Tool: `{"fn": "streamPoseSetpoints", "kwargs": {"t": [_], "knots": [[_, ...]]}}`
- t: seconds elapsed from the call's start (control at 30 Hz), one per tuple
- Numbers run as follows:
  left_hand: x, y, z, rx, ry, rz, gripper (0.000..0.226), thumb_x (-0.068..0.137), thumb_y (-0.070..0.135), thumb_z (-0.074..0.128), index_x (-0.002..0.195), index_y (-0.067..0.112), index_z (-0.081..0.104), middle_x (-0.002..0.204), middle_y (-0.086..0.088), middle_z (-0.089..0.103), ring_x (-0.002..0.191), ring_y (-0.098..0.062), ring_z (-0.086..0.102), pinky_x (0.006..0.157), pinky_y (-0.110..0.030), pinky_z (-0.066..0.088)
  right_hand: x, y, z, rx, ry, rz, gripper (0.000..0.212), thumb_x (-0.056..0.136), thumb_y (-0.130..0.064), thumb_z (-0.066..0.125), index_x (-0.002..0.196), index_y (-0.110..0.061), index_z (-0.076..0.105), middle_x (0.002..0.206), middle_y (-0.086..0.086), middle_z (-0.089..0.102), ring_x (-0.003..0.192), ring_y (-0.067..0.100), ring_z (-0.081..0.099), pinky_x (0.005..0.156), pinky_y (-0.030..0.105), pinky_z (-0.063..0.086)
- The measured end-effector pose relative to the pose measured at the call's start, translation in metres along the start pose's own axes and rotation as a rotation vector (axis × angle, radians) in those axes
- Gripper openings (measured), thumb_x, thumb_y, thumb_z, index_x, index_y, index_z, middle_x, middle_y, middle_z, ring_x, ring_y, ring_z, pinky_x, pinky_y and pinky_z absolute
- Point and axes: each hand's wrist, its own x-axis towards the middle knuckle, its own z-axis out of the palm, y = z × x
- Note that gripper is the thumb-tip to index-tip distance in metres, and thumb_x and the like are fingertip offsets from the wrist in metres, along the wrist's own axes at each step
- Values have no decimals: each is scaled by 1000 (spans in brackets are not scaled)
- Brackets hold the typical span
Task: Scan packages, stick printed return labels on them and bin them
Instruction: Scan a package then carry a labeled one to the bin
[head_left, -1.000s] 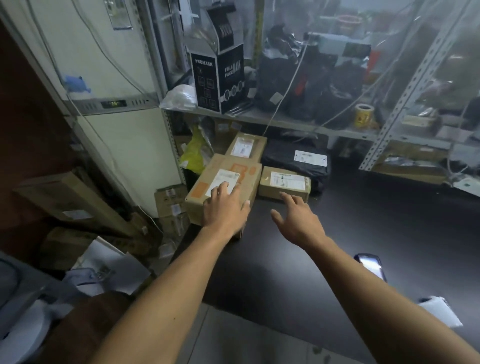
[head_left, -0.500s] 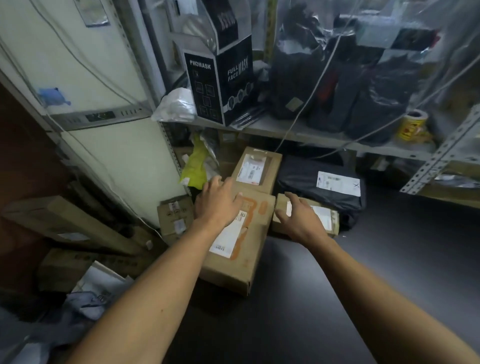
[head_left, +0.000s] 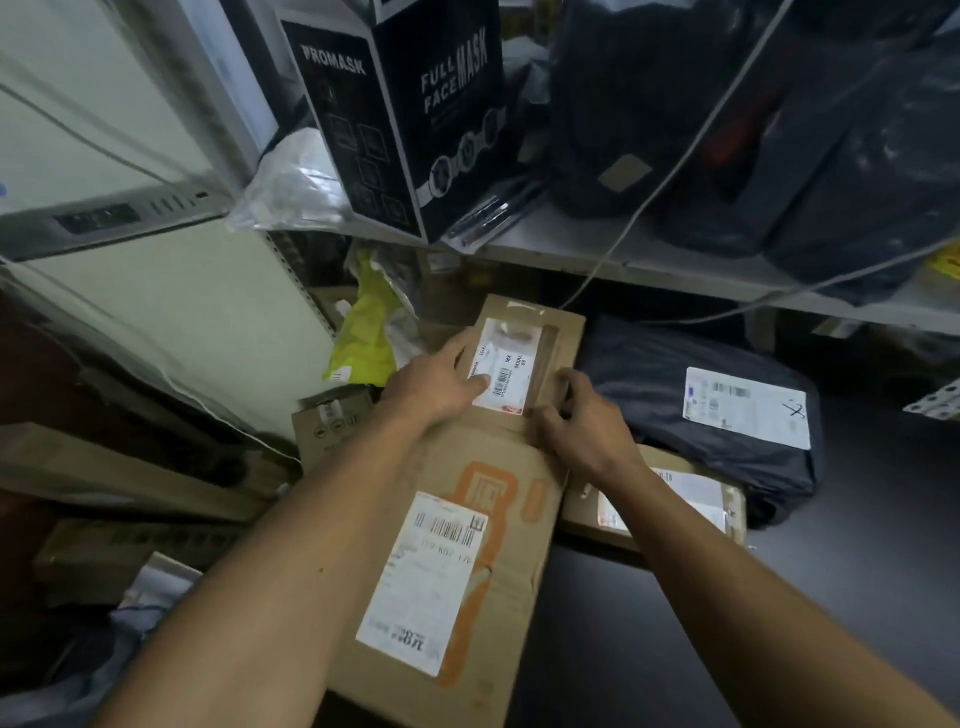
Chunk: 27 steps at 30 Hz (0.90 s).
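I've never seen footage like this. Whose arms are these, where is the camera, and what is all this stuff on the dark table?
There is no machine here: these are a person's two bare arms, filmed by a wide-angle camera worn on the head that looks forward and down, so the edges bend. The job is scanning parcels and labelling them. On the dark table lie several parcels. Nearest is a big box with a white label and orange print. Behind it is a smaller box. The left hand rests on it, fingers over its label, and the right hand grips its near right edge. It seems both are taking hold of it. To the right lie a dark bag with a white label and another flat box. Above is a shelf with a black mask carton.
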Motion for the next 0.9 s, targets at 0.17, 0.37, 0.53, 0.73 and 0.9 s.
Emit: {"fn": "streamPoseSetpoints", "kwargs": {"t": [0.17, 0.37, 0.53, 0.73, 0.9], "knots": [[14, -10, 6, -163, -195, 81, 86, 87, 42, 72, 155, 43, 18, 154, 5, 42, 138, -17, 43, 106, -19, 33, 10, 3, 4, -4, 21, 2, 63, 93, -40, 57, 148, -25, 29, 127, 16, 61, 113, 35, 59, 91, 41, 50], [17, -12, 2, -213, -209, 146, 98, 81, 33, 81, 157, 38, 18, 153, 6, 43, 135, -11, 44, 104, -16, 31, 8, -6, 1, 43, -15, 7, 75, 90, -34, 66, 152, -25, 24, 135, 12, 58, 119, 31, 57, 97, 41, 48], [12, -11, -11, -314, -144, 181, 96, 82, 26, 81, 155, 41, 21, 153, 7, 42, 134, -6, 41, 109, -20, 32, 8, -13, 5, 123, 79, -45, 81, 88, -35, 69, 154, -25, 22, 138, 13, 55, 125, 32, 54, 103, 44, 46], [-1, -5, -26, -367, -113, 200, 94, 84, 22, 79, 155, 42, 19, 151, 9, 43, 131, -4, 42, 111, -23, 34, 5, -20, 0, 187, 120, -77, 84, 86, -37, 69, 154, -32, 19, 138, 14, 51, 125, 31, 52, 102, 47, 47], [-18, 5, -33, -410, -91, 219, 94, 87, 18, 76, 156, 42, 17, 145, 11, 44, 126, -6, 47, 100, -19, 39, -9, -24, -11, 195, 174, -114, 83, 88, -35, 68, 155, -34, 18, 138, 13, 47, 122, 29, 52, 104, 44, 45]]}}
